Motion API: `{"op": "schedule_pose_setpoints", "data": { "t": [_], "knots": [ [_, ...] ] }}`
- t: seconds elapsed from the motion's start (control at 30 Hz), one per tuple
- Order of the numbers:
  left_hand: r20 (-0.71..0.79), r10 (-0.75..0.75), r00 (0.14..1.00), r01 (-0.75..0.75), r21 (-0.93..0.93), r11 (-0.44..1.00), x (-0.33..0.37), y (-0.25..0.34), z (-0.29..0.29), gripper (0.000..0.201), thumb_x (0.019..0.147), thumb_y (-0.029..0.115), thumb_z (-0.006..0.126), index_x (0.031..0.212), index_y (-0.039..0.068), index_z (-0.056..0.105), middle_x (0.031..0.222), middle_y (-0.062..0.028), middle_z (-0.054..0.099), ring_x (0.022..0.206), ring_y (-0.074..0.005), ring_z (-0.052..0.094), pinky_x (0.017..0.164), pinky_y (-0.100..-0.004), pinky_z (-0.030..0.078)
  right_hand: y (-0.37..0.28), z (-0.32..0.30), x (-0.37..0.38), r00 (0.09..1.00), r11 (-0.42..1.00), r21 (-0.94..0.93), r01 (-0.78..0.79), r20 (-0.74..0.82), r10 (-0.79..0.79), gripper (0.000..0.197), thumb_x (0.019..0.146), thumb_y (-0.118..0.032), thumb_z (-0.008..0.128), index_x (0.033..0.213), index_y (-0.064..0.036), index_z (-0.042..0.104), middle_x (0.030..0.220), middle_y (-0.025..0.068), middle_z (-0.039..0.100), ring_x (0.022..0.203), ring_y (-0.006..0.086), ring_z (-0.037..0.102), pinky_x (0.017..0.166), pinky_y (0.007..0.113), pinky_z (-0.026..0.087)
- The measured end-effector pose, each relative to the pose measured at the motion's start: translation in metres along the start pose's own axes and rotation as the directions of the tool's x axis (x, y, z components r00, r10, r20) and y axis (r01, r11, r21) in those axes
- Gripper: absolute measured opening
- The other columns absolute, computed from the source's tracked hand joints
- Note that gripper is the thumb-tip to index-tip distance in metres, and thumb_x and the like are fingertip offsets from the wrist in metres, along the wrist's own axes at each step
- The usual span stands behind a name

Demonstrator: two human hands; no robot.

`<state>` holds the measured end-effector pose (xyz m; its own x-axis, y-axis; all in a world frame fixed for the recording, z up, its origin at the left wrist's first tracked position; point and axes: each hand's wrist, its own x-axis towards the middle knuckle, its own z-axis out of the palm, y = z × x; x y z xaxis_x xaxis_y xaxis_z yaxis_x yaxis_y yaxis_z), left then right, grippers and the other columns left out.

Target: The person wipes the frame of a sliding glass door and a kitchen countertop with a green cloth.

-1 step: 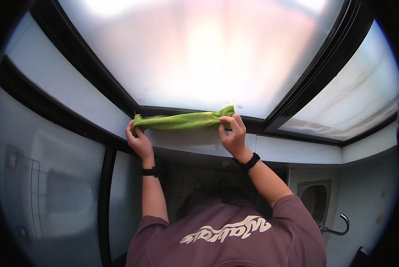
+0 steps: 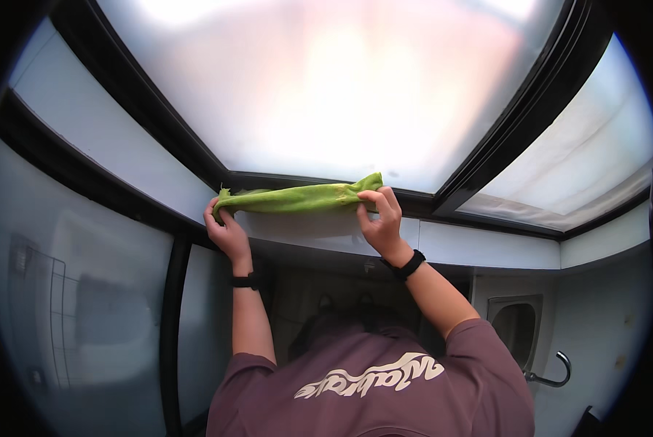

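A bright green cloth (image 2: 290, 198) stretches sideways between my two hands, gathered into a long folded strip. It lies along the pale ledge at the foot of a frosted window. My left hand (image 2: 229, 231) grips its left end, where a frayed bit sticks up past the fingers. Thumb and fingers of my right hand (image 2: 382, 226) pinch the cloth close to its right end. Beyond that pinch a bunched flap points upward. Both wrists wear black bands.
The frosted window (image 2: 326, 95) with its black frame rises ahead of me. Below it runs the pale ledge (image 2: 486, 246). Dark-framed glass panels (image 2: 86, 291) stand at left. A sink (image 2: 514, 328) and a curved metal tap (image 2: 559, 370) are at lower right.
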<state>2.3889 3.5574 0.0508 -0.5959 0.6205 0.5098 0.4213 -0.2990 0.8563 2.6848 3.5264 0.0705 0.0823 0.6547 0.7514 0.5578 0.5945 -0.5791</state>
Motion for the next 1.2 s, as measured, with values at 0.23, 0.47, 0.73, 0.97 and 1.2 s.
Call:
{"op": "schedule_pose_setpoints", "data": {
  "t": [0.23,0.47,0.73,0.97,1.2],
  "knots": [
    [-0.163,0.107,0.981,-0.068,0.225,0.972,-0.014,0.013,-0.043,0.018,0.100,0.009,0.050,0.112,-0.002,0.058,0.109,-0.0148,0.065,0.098,-0.0271,0.063,0.088,-0.0360,0.050,-0.008,0.014,-0.012,1.000,0.990,0.139,0.011,0.023,-0.015,0.027,0.070,0.006,0.067,0.093,-0.0054,0.062,0.082,0.0100,0.053,0.073,0.0270,0.055,0.061,0.036,0.047],
    [-0.261,0.108,0.959,-0.042,0.244,0.969,-0.023,0.011,-0.071,0.021,0.100,0.012,0.053,0.117,-0.001,0.053,0.111,-0.0145,0.061,0.100,-0.0248,0.060,0.089,-0.0350,0.049,-0.018,0.020,-0.023,0.998,0.983,0.184,0.027,0.051,-0.037,0.025,0.070,0.006,0.068,0.091,-0.0061,0.063,0.082,0.0096,0.052,0.070,0.0255,0.055,0.059,0.035,0.046],
    [-0.090,-0.029,0.996,0.040,0.127,0.991,-0.028,-0.021,-0.042,0.012,0.101,0.010,0.050,0.107,0.000,0.050,0.107,-0.0125,0.057,0.100,-0.0227,0.058,0.090,-0.0348,0.046,-0.019,0.000,-0.033,1.000,0.999,0.035,0.021,0.005,-0.021,0.024,0.069,0.005,0.069,0.089,-0.0064,0.063,0.080,0.0093,0.052,0.068,0.0262,0.055,0.058,0.036,0.046],
    [0.148,0.019,0.989,-0.038,0.127,0.991,-0.018,-0.033,-0.007,0.015,0.100,0.006,0.048,0.104,-0.002,0.060,0.102,-0.0144,0.066,0.096,-0.0283,0.062,0.090,-0.0357,0.048,-0.036,-0.009,-0.056,0.992,0.984,-0.166,-0.071,-0.113,0.052,0.022,0.069,0.005,0.068,0.087,-0.0056,0.063,0.079,0.0095,0.052,0.067,0.0260,0.055,0.057,0.035,0.046],
    [0.286,0.166,0.944,-0.219,0.164,0.962,0.003,-0.071,-0.008,0.029,0.096,-0.001,0.044,0.120,0.002,0.060,0.118,-0.0147,0.065,0.110,-0.0328,0.060,0.097,-0.0390,0.046,-0.069,0.023,-0.082,0.990,0.971,-0.204,-0.129,-0.081,0.114,0.025,0.071,0.005,0.070,0.092,-0.0061,0.065,0.080,0.0100,0.054,0.069,0.0264,0.056,0.060,0.035,0.047]
  ]
}}
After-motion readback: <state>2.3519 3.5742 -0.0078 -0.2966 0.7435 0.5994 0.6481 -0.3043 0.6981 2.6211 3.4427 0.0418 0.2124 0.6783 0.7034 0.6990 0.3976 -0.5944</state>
